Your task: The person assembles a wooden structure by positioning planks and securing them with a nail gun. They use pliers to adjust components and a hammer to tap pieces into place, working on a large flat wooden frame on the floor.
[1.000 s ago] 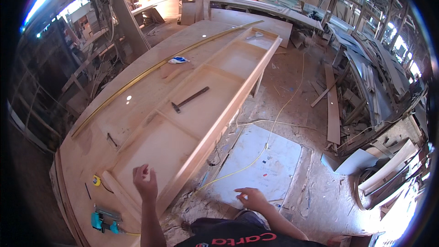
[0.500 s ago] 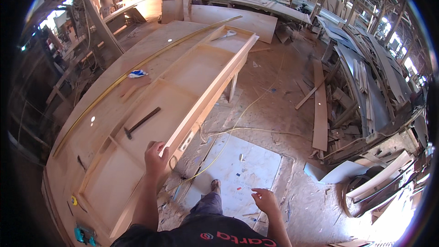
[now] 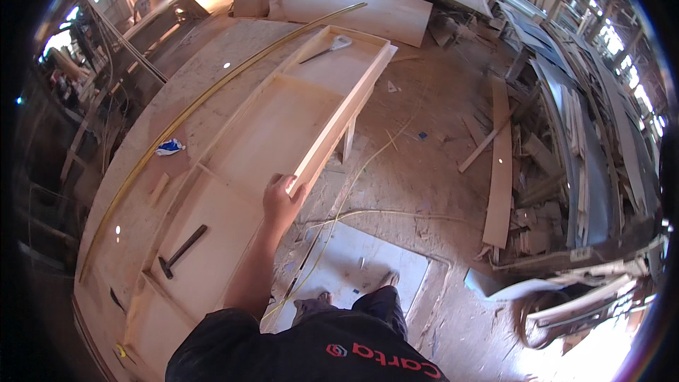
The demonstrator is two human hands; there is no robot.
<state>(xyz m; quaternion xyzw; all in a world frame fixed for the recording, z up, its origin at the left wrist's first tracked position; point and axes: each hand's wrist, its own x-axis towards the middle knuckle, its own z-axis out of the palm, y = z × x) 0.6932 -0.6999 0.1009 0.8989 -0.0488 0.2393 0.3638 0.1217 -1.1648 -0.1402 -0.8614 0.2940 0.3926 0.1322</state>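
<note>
My left hand (image 3: 281,201) rests on the top edge of the long side rail (image 3: 338,124) of the plywood frame (image 3: 283,124), fingers curled over the lip and thumb on the outer face, grasping the rail rather than lying flat on it. My right hand is out of view, so I cannot tell how its fingers stand.

The rail runs away from me toward the far end of the frame, which lies on the wide curved panel (image 3: 205,71). A cross divider (image 3: 226,177) meets the rail just beside my grip, so I judge this a stiff spot to hold. To do it well I should keep the fingers wrapped on the thin edge, press evenly, and keep my wrist in line with the rail so the thin board does not twist or splinter under my palm.

Inside the near bay lies a hammer (image 3: 182,250), well apart from my hand. In the far bay lies a trowel-like tool (image 3: 327,48). A blue and white rag (image 3: 169,146) sits on the panel beside the yellow strip (image 3: 212,92) that follows its curve. Below me a cable (image 3: 353,191) trails over the dusty floor (image 3: 438,163) and a pale sheet (image 3: 361,269).
</note>
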